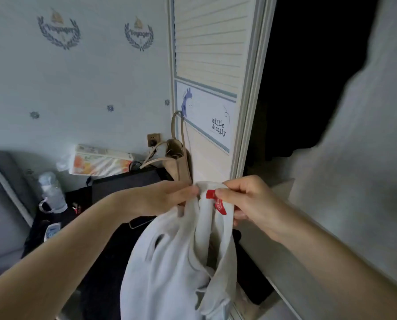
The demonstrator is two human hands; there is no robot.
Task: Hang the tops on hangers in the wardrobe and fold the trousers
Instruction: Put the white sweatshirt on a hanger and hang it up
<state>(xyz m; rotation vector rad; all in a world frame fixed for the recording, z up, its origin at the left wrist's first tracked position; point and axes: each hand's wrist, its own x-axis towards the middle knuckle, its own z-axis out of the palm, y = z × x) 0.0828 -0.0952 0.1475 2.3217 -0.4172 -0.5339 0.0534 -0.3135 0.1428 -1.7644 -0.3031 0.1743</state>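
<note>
A white top [170, 262] hangs in front of me, held up by its neckline. A red label [216, 202] shows at the collar. My left hand [170, 197] pinches the collar on the left side. My right hand [246, 199] pinches it on the right, thumb beside the label. The fabric droops in loose folds below both hands. Just behind them stands the wardrobe door [211, 77], white and louvred. To its right the wardrobe opening [308, 77] is dark inside. No hanger shows in view.
A beige bag [179, 158] hangs by its strap from the wardrobe door. Below the wall sits a dark table [123, 183] with a tissue pack [98, 162], a bottle [52, 192] and cables. A blurred pale garment [366, 158] fills the right side.
</note>
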